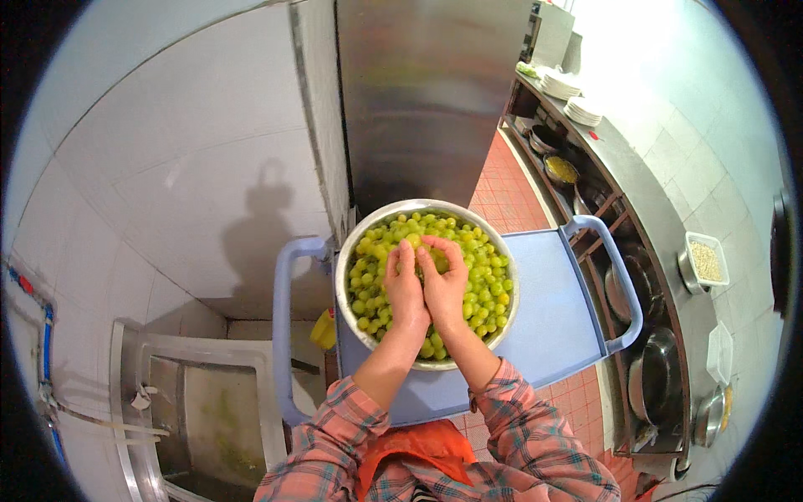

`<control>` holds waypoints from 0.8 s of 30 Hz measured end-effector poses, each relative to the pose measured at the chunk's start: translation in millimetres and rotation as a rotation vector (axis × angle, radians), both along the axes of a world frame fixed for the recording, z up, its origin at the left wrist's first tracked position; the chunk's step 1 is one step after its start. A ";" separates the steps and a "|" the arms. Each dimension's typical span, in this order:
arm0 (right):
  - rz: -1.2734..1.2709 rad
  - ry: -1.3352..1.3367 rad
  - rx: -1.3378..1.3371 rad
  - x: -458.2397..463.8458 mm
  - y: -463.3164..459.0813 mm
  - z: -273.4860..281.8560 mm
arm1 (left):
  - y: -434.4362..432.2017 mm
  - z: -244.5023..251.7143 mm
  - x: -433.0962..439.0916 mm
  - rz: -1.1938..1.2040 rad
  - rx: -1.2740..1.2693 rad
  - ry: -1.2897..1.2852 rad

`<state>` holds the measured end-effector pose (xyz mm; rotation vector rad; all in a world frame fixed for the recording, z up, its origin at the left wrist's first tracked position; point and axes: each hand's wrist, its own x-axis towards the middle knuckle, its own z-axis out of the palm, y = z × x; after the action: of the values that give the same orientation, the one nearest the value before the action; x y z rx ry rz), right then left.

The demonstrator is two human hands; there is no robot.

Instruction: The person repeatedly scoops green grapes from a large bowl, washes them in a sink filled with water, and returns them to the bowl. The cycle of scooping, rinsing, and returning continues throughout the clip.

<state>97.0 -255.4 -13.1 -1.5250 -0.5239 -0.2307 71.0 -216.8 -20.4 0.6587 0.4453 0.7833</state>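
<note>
A large round metal basin (345,295) full of green grapes (486,276) rests on a blue plastic cart (552,301). Over the middle of the basin, my left hand (408,292) and my right hand (444,282) are side by side, wrists touching, fingers curved towards each other. A few grapes (413,240) show at the fingertips, between the two hands. The fingers of both hands are bent around grapes, and what lies under the palms is hidden.
A metal sink (223,408) is at the lower left beside a tiled wall. A steel counter (633,169) on the right bears stacked plates (583,112) and a container of pale pieces (706,260); pans (652,376) sit on its shelf. The cart's handles (618,282) stand up at both ends.
</note>
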 end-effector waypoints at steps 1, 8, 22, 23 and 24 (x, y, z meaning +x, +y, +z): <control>0.003 0.012 0.025 17.1 -4.6 -4.7 | -5.8 1.0 16.5 0.031 0.038 0.045; 0.040 -0.094 -0.013 77.4 -11.7 -31.4 | 4.7 -38.3 72.0 0.147 0.644 0.400; 0.123 -0.382 -0.449 99.1 -54.9 -43.3 | 3.6 -35.2 38.4 0.231 1.487 0.770; 0.139 -0.400 -0.475 104.9 -57.4 -44.2 | 5.4 -34.1 36.6 0.210 1.510 0.815; 0.155 -0.420 -0.500 111.1 -59.1 -44.9 | 8.2 -32.4 36.2 0.185 1.524 0.817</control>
<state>208.1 -314.6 -58.0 -1.9179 -1.0913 -0.3174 107.2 -208.6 -52.8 2.4341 0.5972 0.9292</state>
